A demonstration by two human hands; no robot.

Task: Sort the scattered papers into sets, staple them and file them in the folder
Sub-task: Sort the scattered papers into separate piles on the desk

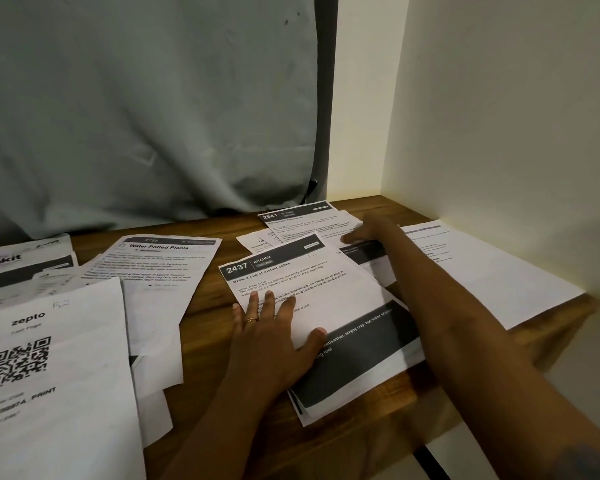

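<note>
Landmark: sheet headed "2437 KITCHEN", top of a small stack at mid-bench, overhanging the near edge.

- Left hand – flat on the lower left part of the 2437 sheet, fingers straight and spread, pressing; ring on one finger.
- Right hand – reached beyond the 2437 sheet, fingers lying on a dark-banded sheet there; pinching or only resting, cannot tell.
- "2641 KITCHEN" sheet: behind the 2437 sheet, overlapped by other pages.
- "Water Potted Plants" sheet: left of the 2437 sheet.
- "zepto" sheet with QR code: farther left, nearer the viewer; "blinkit" sheet behind it.
- White printed sheet: right of the 2437 sheet, by the wall.
- Grey cloth hangs behind the bench.
</note>
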